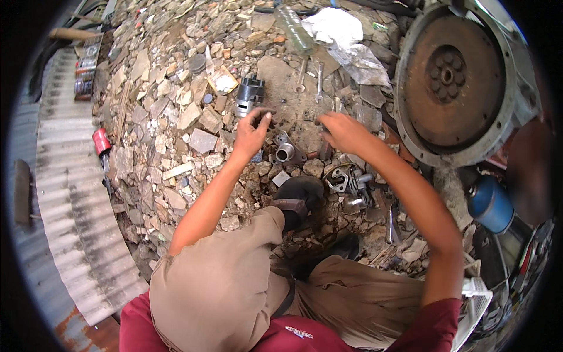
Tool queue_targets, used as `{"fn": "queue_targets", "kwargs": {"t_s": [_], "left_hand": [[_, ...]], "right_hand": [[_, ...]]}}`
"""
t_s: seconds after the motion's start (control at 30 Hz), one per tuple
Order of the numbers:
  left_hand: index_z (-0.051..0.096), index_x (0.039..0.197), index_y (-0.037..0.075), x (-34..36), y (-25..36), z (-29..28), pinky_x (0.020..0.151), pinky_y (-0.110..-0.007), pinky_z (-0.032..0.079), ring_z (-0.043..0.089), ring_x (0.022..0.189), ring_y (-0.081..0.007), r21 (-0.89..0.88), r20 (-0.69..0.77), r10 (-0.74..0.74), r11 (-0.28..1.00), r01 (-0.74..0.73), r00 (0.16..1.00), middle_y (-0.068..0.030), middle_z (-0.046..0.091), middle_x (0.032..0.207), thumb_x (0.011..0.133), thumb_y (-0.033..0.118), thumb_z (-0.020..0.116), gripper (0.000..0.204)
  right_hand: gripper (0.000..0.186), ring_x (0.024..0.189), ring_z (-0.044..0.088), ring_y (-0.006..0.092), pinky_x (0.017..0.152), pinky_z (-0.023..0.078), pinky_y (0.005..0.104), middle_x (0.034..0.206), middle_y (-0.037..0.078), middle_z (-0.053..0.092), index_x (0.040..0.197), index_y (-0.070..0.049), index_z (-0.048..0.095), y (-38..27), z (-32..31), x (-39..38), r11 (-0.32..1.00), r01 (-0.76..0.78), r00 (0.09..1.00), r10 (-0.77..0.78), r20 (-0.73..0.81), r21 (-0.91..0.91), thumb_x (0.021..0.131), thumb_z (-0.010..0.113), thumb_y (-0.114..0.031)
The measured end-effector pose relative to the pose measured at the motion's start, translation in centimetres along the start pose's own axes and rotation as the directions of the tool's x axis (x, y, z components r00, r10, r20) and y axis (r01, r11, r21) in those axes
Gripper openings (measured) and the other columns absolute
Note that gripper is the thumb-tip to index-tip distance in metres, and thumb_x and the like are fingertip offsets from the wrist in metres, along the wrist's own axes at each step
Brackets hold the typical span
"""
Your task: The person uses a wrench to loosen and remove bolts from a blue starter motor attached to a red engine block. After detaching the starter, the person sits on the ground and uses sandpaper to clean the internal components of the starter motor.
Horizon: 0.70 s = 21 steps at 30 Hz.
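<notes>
head view: two bare hands work above stony ground [139,111]. clock directions are read from the flanged metal fitting [285,151], the tubular piece lying between the hands with its round mouth facing the viewer. the left hand [252,135], at 10 o'clock, curls just beside the black-and-silver cylindrical part [251,94], which lies at 11 o'clock; contact between them cannot be told. the left grip is bent, thumb near the fingers, but whether they meet or pinch something small is not clear. the right hand [340,129], at 2 o'clock, bends its fingers downward; the right grip's tips are hidden, so its state cannot be told. two wrenches [319,82] lie between 12 and 1 o'clock, a pale metal housing [350,180] at 4 o'clock, and a large rusty disc [454,76], seated in a round casing, well apart at 2 o'clock.

the step in hand is judged to be close handwork among loose mechanical parts, neither large piece being lifted. a next move on the fitting would call for bringing both hands inward and steadying its flange against the uneven stones.
</notes>
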<state>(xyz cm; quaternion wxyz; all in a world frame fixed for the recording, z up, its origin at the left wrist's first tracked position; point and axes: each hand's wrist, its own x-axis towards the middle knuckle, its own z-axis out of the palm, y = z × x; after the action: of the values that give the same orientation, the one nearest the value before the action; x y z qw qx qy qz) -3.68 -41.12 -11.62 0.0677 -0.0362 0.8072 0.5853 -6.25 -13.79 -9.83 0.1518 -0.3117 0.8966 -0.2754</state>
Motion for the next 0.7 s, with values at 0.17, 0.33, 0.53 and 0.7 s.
{"fn": "queue_targets", "kwargs": {"t_s": [0.17,0.33,0.53,0.7], "left_hand": [[0.066,0.106,-0.001,-2.7,-0.9,-0.8,0.069,-0.025,0.047,0.058,0.076,-0.0078,0.04,-0.102,0.028,0.999,-0.024,0.994,-0.0047,0.068,0.083,0.094,0.011,0.059,0.018],[0.065,0.106,-0.001,-4.8,-2.3,-1.9,0.075,-0.029,0.048,0.06,0.082,-0.0115,0.106,-0.071,0.022,0.994,-0.015,0.997,-0.0083,0.068,0.089,0.092,0.009,0.06,0.018],[0.065,0.107,-0.001,-5.8,-3.0,-2.4,0.077,-0.028,0.049,0.06,0.083,-0.0113,0.144,-0.047,-0.016,0.989,0.022,0.999,-0.0064,0.067,0.09,0.094,0.01,0.06,0.018],[0.065,0.107,0.0,-4.9,-1.5,-2.0,0.076,-0.026,0.049,0.059,0.083,-0.0093,0.199,-0.068,0.048,0.98,-0.034,0.997,-0.0037,0.067,0.09,0.095,0.01,0.059,0.017]], "right_hand": [[0.03,0.095,0.06,0.0422,0.079,0.05,0.0484,0.104,0.021,0.056,0.107,0.0,0.053,0.5,4.4,3.5,0.998,-0.062,0.994,0.063,-0.086,0.006,0.083,0.067,-0.01],[0.028,0.095,0.061,0.0425,0.079,0.051,0.0489,0.103,0.021,0.055,0.106,-0.001,0.051,0.6,5.9,4.0,0.999,-0.044,0.992,0.048,-0.118,0.03,0.083,0.065,-0.008],[0.031,0.096,0.059,0.0433,0.08,0.049,0.0482,0.106,0.021,0.057,0.108,-0.001,0.052,0.6,5.8,3.8,0.987,-0.026,0.978,0.058,-0.199,0.16,0.084,0.068,-0.011],[0.031,0.095,0.059,0.0408,0.082,0.049,0.0458,0.105,0.02,0.058,0.11,-0.003,0.059,1.0,5.5,3.7,0.977,0.072,0.971,-0.023,-0.236,0.202,0.083,0.07,-0.013]]}}
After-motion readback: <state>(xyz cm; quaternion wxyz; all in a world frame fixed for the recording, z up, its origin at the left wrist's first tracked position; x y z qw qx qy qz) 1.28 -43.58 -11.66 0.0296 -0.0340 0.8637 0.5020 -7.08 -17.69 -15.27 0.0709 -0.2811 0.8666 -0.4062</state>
